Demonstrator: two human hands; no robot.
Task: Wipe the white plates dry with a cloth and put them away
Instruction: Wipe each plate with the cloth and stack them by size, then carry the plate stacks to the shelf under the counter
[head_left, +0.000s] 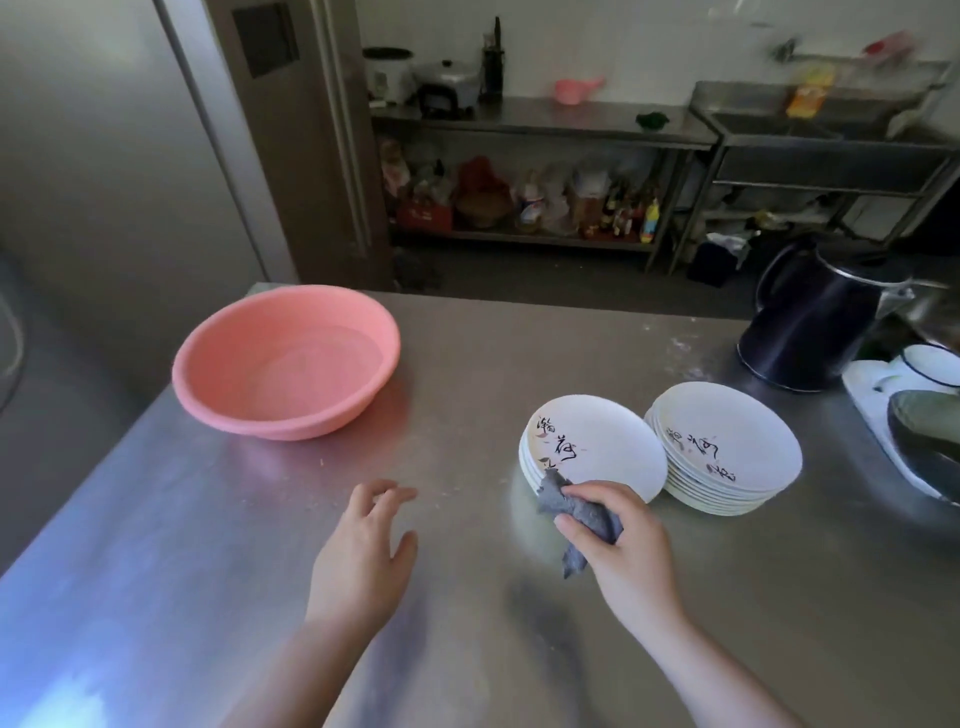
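Observation:
Two stacks of white plates with black brush lettering stand on the steel table (467, 364). The shorter stack (602, 447) is on the left, the taller stack (727, 441) just to its right. My right hand (623, 551) is shut on a crumpled grey cloth (576, 512), whose tip touches the near rim of the shorter stack's top plate. My left hand (363, 551) hovers open over the table, to the left of the plates, holding nothing.
A pink plastic basin (285, 364) with a little water sits at the table's far left. A dark kettle (815, 322) stands at the far right, with a white tray (872, 400) of dishes at the right edge. Shelves and a sink line the back wall.

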